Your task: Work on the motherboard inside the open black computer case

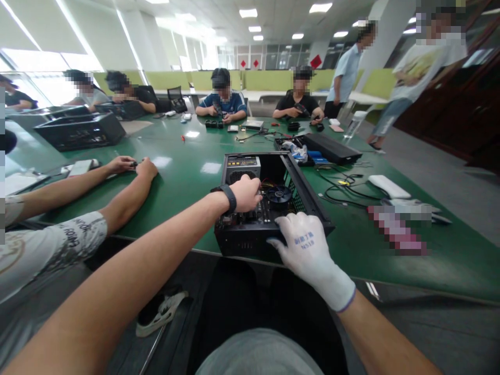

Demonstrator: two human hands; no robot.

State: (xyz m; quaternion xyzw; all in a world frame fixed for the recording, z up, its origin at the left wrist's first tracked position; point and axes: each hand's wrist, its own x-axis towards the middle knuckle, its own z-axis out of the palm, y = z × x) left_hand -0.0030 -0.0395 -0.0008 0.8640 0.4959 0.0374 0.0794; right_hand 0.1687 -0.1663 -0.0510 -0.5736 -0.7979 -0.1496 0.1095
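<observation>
In front of me an open black computer case (250,240) lies on the table. Inside it show a power supply (242,165) at the far left, a round cooling fan (278,194) and several coloured wires. My left hand (245,192), bare and with a black watch on the wrist, is over the left part of the case, beside the fan. Its fingers are curled together, and what they hold, if anything, is hidden. A white work glove covers my right hand (302,240), which grips the near rim of the case, thumb outside and fingers over the edge.
Black cables (339,192), a white bar-shaped object (388,186) and grey gloves (414,208) lie to the right. Behind the case is a black panel (330,148). A co-worker's hands (135,167) are close on the left. Others sit across the green table (175,208).
</observation>
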